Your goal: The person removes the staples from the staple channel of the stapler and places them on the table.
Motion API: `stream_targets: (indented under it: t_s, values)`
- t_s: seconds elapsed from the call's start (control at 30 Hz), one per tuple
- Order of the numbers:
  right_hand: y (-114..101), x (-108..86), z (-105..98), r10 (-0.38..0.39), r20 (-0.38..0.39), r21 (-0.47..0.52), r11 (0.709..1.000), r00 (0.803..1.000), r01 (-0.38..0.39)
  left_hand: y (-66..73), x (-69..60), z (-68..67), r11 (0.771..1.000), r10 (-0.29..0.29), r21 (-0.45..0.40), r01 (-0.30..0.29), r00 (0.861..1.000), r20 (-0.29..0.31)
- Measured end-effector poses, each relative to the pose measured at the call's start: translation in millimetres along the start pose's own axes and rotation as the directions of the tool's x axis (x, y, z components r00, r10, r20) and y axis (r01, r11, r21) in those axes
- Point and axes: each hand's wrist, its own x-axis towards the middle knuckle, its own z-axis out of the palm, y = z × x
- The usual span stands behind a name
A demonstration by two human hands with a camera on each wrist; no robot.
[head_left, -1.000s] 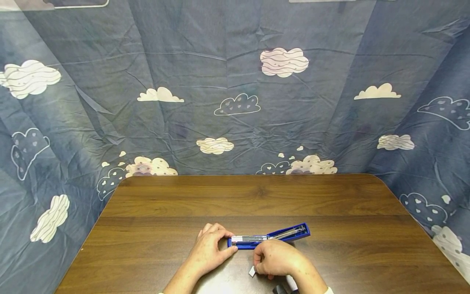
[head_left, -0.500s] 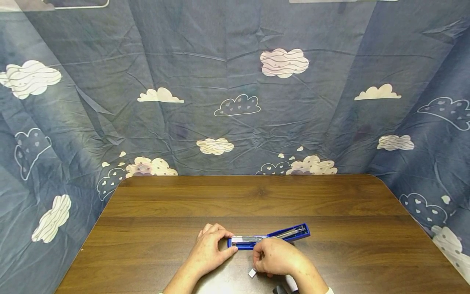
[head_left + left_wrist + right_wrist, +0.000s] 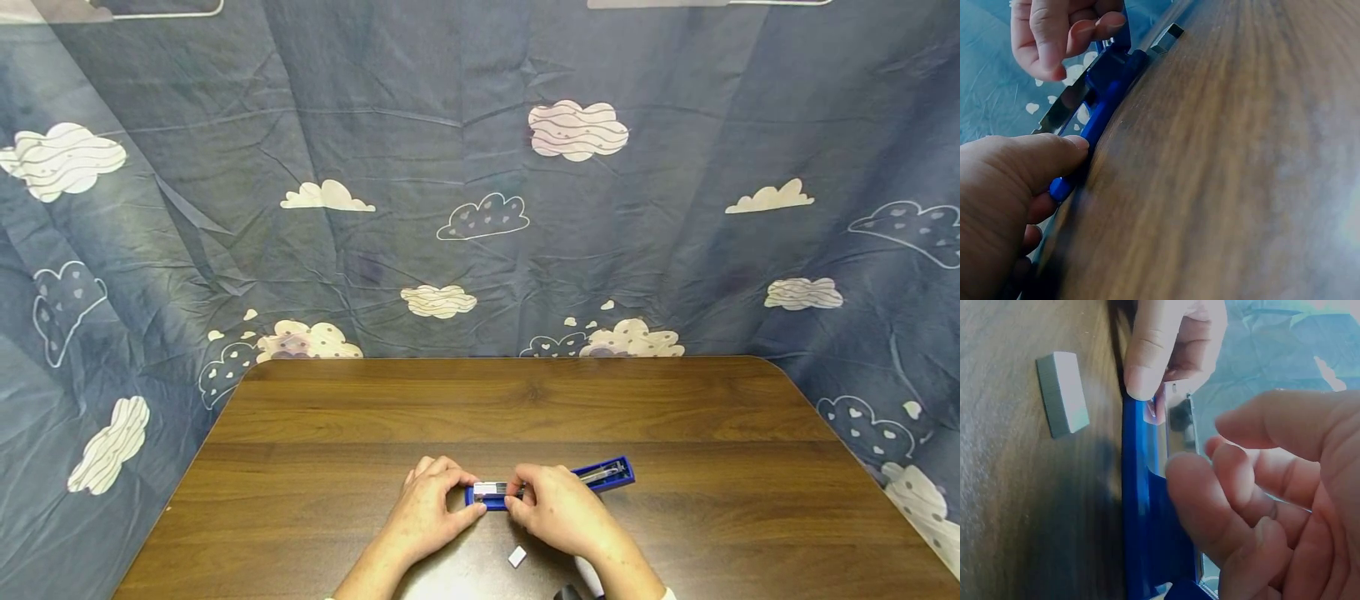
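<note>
A blue stapler (image 3: pixel 495 504) lies opened out on the table, its top arm (image 3: pixel 618 475) swung back to the right and its metal magazine (image 3: pixel 490 488) exposed. My left hand (image 3: pixel 431 510) grips the left end of the base, thumb (image 3: pixel 1063 156) on the near side. Over the middle of the stapler hovers my right hand (image 3: pixel 562 510); its thumb and fingers are bent but apart, with nothing seen between them in the right wrist view. A small strip of staples (image 3: pixel 517 557) lies on the table in front of the stapler, also in the right wrist view as a grey block (image 3: pixel 1063 394).
The brown wooden table (image 3: pixel 360 408) reaches back to a blue cloth curtain (image 3: pixel 480 267) with cloud prints. At the bottom edge, beside my right forearm, part of a black object (image 3: pixel 567 592) shows.
My right hand has let go of the strip of staples, leaving it on the table, and has moved up and slightly left over the stapler. My left hand has stayed put.
</note>
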Motion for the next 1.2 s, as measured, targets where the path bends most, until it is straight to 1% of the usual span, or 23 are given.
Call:
stream_targets:
  t_s: [0.1,0.27,0.53,0.73,0.83,1.03,1.2]
  values:
    - [-0.6,0.1,0.4,0.007,-0.017,0.0,1.0,1.0,-0.007,0.4,0.6,0.6,1.0,0.003,0.006,-0.003,1.0,0.0]
    - [-0.1,-1.5,1.3,0.021,-0.018,-0.005,1.0,1.0,-0.021,0.9,1.0,0.9,1.0,0.001,0.006,-0.001,1.0,0.003]
    - [1.1,-1.5,4.1,0.054,0.016,-0.048,0.997,0.998,-0.053,0.9,0.5,1.1,1.0,0.003,0.007,-0.003,1.0,-0.003]
    - [1.2,-1.8,3.8,0.063,0.029,-0.051,0.997,0.998,-0.061,1.4,0.7,1.2,1.0,0.014,0.019,-0.014,1.0,-0.014]
    - [1.3,-1.3,3.2,0.072,0.052,-0.036,0.997,0.996,-0.07,1.1,1.1,1.4,1.0,0.015,0.02,-0.014,1.0,-0.013]
    - [0.4,-1.9,3.3,0.07,0.119,0.047,0.996,0.99,-0.076,0.9,0.7,1.0,1.0,0.01,0.016,-0.01,1.0,-0.007]
    - [-0.7,-1.8,4.1,0.07,0.147,0.081,0.993,0.987,-0.082,1.0,1.2,0.5,1.0,0.0,0.009,0.0,1.0,0.005]
